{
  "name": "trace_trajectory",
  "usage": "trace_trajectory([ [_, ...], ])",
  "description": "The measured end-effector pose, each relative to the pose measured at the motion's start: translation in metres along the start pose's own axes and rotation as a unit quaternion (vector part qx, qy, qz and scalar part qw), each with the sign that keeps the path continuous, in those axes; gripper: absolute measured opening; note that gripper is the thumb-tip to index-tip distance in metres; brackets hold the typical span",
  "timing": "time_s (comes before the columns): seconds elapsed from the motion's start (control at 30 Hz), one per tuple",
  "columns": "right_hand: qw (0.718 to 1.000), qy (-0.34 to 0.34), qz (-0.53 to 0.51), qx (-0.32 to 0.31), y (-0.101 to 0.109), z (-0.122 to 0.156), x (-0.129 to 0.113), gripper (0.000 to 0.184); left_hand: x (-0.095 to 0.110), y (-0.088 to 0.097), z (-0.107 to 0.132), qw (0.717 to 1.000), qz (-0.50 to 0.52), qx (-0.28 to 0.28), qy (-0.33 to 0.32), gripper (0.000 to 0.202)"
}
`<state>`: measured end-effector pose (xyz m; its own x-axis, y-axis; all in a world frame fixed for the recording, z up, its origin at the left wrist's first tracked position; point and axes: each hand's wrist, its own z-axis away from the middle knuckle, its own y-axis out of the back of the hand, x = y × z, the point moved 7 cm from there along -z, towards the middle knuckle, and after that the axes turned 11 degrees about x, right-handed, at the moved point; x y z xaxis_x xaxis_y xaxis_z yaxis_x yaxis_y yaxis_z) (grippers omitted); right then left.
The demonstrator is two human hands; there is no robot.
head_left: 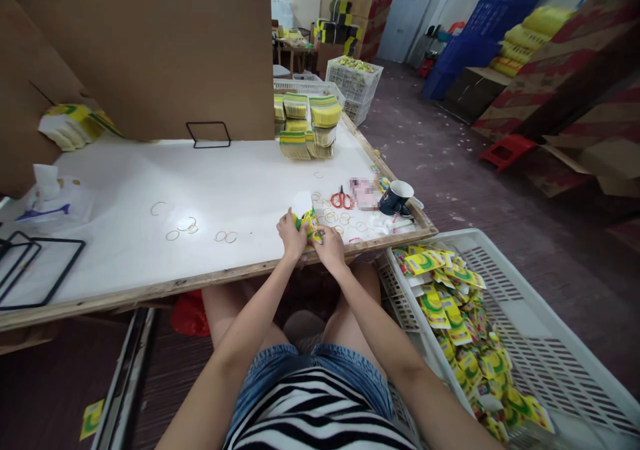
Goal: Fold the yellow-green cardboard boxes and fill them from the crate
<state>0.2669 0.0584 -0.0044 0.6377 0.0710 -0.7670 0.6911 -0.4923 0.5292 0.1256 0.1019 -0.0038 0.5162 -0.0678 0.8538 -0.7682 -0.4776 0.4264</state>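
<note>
I see my left hand and right hand gripping yellow-and-green printed flat packets over the white, wood-rimmed counter's near edge, probably to steady them from both sides.

Packing workshop: stacked cartons, plastic crate, wood-edged worktable.

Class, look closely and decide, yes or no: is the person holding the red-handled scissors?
No, the red-handled scissors lie on the white tabletop, while the left hand and right hand hold a yellow packet.
</note>
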Motion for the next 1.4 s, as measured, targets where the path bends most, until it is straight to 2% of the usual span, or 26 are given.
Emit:
trace_trajectory([
  [0.1,1.0,-0.004,-0.018,0.021,0.006,0.003,0.0,0.023,0.007,0.003,0.005,0.999,-0.02,0.004,-0.035,0.06],
  [0.2,0.999,-0.016,-0.041,0.027,0.01,0.006,0.0,0.016,0.013,0.002,0.011,0.996,-0.024,-0.016,-0.079,0.058],
  [0.27,0.998,-0.024,-0.052,0.026,0.011,0.007,0.0,0.016,0.013,0.002,0.013,0.996,-0.017,-0.022,-0.087,0.062],
  [0.4,0.998,-0.015,-0.056,0.016,0.011,0.006,-0.001,0.017,0.005,0.015,0.011,0.998,-0.026,0.015,-0.059,0.081],
  [0.5,0.999,0.002,-0.053,0.0,0.009,0.005,-0.003,0.015,-0.004,0.026,0.008,0.999,-0.031,0.024,-0.011,0.09],
  [0.67,0.999,0.008,-0.053,-0.005,0.008,0.006,-0.005,0.015,-0.018,0.038,0.007,0.994,0.059,0.024,0.091,0.068],
  [0.87,0.997,0.004,-0.071,0.021,0.021,0.012,-0.011,0.018,-0.015,0.044,0.003,0.98,0.164,0.027,0.108,0.039],
  [1.03,0.988,-0.032,-0.129,0.079,0.051,0.021,-0.023,0.03,0.01,0.063,0.01,0.966,0.242,0.009,0.088,0.023],
  [1.13,0.967,-0.082,-0.234,0.059,0.065,0.032,-0.032,0.031,0.033,0.08,0.029,0.958,0.278,-0.032,0.066,0.022],
  [1.2,0.941,-0.125,-0.312,0.043,0.073,0.044,-0.036,0.027,0.047,0.087,0.048,0.94,0.319,-0.11,0.059,0.026],
  [1.3,0.896,-0.195,-0.399,0.011,0.078,0.07,-0.039,0.027,0.057,0.092,0.077,0.888,0.396,-0.221,0.079,0.039],
  [1.4,0.864,-0.235,-0.444,-0.039,0.077,0.096,-0.042,0.027,0.058,0.093,0.1,0.842,0.443,-0.293,0.099,0.049],
])
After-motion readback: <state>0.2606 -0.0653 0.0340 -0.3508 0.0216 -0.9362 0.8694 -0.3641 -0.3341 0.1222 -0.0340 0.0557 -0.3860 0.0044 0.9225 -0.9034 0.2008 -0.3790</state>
